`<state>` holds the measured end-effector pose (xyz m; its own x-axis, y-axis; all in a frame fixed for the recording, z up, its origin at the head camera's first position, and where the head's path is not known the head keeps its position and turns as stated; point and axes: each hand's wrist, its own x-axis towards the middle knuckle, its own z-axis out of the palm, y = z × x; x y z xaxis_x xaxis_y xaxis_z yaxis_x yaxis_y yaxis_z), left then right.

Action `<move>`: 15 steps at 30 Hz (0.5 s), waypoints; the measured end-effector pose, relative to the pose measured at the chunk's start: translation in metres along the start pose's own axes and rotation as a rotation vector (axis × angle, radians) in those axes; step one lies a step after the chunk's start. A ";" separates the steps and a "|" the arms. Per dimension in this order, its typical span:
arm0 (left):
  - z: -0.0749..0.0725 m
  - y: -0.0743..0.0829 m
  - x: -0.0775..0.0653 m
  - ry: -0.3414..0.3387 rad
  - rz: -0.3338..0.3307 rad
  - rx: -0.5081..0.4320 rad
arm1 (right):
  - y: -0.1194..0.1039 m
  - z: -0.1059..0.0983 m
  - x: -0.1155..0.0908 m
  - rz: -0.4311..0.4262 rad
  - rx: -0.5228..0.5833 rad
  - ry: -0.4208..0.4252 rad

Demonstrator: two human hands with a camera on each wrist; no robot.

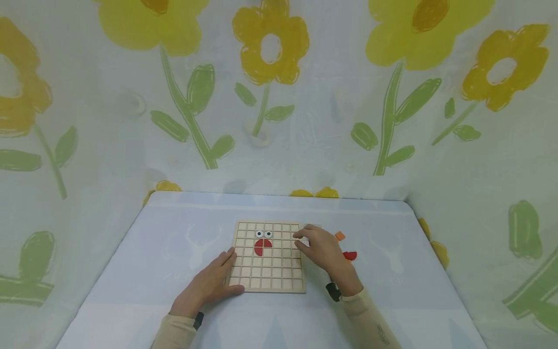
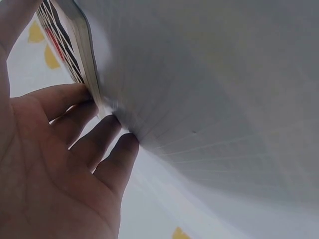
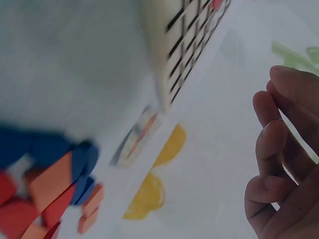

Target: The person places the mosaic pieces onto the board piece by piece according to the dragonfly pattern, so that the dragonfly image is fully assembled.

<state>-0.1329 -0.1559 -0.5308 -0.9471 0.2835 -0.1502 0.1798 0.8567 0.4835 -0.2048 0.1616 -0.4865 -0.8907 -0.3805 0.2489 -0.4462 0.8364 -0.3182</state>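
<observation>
A square wooden grid board (image 1: 248, 274) lies on the table. Two white eye tiles (image 1: 263, 234) sit side by side in its upper part, with red rounded pieces (image 1: 259, 247) right below them. My left hand (image 1: 213, 281) rests at the board's left side, fingers along the edge and thumb at the front corner. In the left wrist view, its fingertips touch the board's edge (image 2: 89, 59). My right hand (image 1: 320, 247) hovers over the board's right side, thumb and forefinger apart. Its loosely bent fingers (image 3: 271, 134) hold nothing in the right wrist view.
Right of the board, partly behind my right hand, lie an orange square piece (image 1: 340, 236) and a red piece (image 1: 350, 255). The right wrist view shows a pile of blue pieces (image 3: 84, 159), red and orange ones. A printed card (image 3: 137, 137) lies beyond the board's corner.
</observation>
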 end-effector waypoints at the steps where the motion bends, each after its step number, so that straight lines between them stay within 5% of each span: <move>1: 0.000 0.000 0.000 0.000 -0.002 0.003 | 0.006 -0.001 -0.002 -0.003 0.004 0.006; 7: -0.003 0.000 -0.001 0.004 -0.016 0.004 | 0.037 -0.011 -0.015 -0.001 -0.019 0.031; 15: 0.001 -0.001 0.000 0.000 -0.025 -0.008 | 0.073 -0.024 -0.037 0.181 -0.029 -0.039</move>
<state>-0.1328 -0.1566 -0.5323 -0.9513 0.2618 -0.1627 0.1534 0.8599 0.4868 -0.2025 0.2459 -0.4970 -0.9590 -0.2375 0.1546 -0.2766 0.9032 -0.3281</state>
